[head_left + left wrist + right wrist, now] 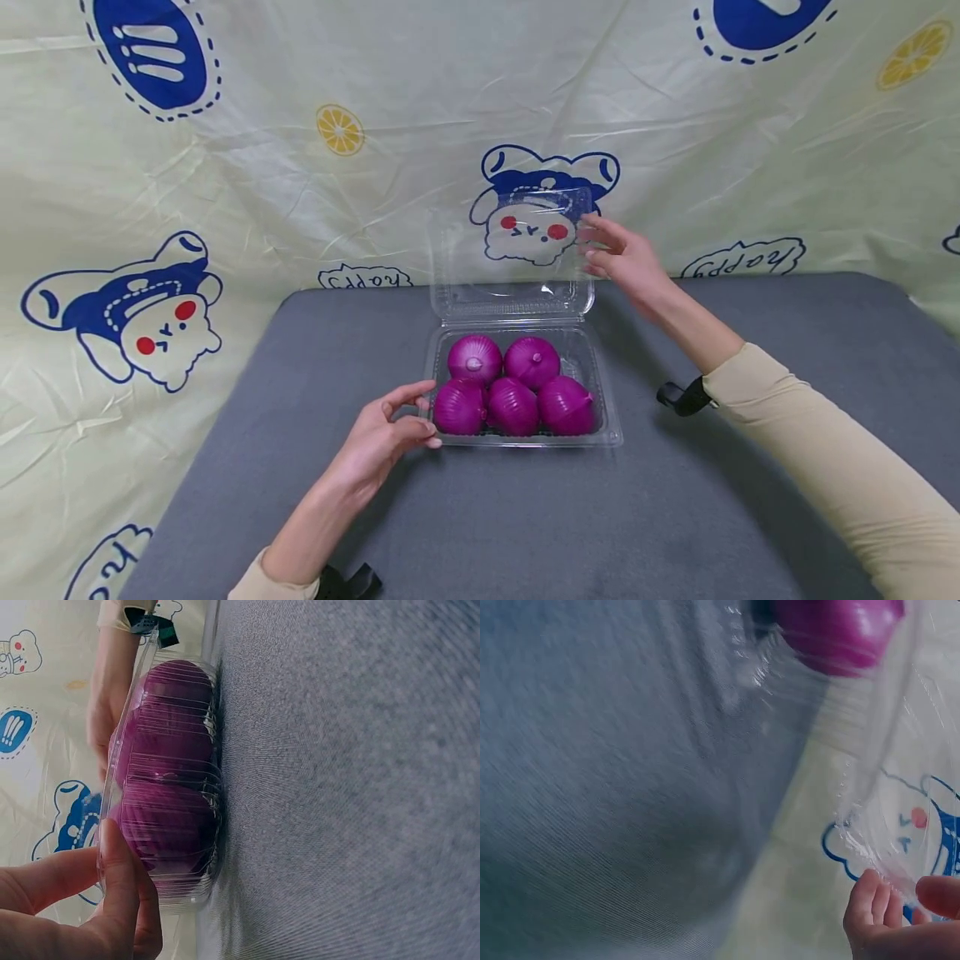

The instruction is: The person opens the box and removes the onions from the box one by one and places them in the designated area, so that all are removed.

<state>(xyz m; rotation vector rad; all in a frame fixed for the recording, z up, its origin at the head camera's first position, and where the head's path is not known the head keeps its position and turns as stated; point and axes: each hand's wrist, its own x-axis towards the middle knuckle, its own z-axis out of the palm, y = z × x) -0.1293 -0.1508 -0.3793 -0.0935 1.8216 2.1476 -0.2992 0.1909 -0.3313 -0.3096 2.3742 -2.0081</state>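
Box (611, 408): thin clear plastic, shiny, rectangular, rounded corners, finely ribbed walls, flat flared rim. Sits on the table (570, 517), a bit right of its middle line. Lid (510, 302) is the same clear plastic, joined along the box's far side, standing roughly upright, box wide open; the print behind shows right through it. Table is covered in dull grey cloth with a fine woven grain. Sheet (420, 67) behind is pale, slightly glossy, creased, printed with blue cartoon figures, orange slices and "happy" lettering.

Contents: five onions (513, 407), deep purple, smooth, glossy, round with faint lengthwise lines and small pointed tips. Two in the far row, three in the near row, packed close together. Far row stops short of the right wall. From the left wrist they show purple and blurry through the ribbed side.

Left hand (378, 437): at the box's left side by the near corner, thumb and fingers bent, pinching the rim, only a small gap between the tips. Right hand (626, 258): raised at the lid's right edge, fingers partly curled, thumb opposite, the thin edge between them in a light pinch; firmness of the grip cannot be told. Sleeves (817, 450) are beige soft fabric, stretched and wrinkled; black wrist mount (684, 398) shows near the right cuff.
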